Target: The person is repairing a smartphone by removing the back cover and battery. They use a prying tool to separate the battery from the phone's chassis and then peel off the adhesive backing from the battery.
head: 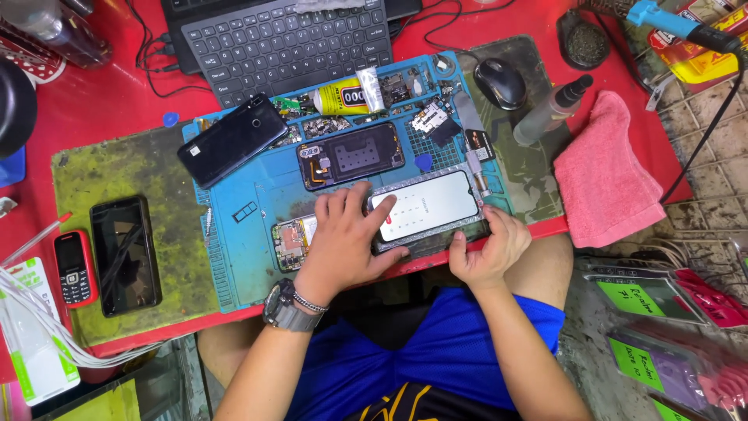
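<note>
Two hands among phone parts

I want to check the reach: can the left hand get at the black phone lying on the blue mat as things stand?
Probably yes. The left hand rests on the lit screen panel, and the black phone lies up-left of it on the blue mat, with nothing standing between them.
</note>
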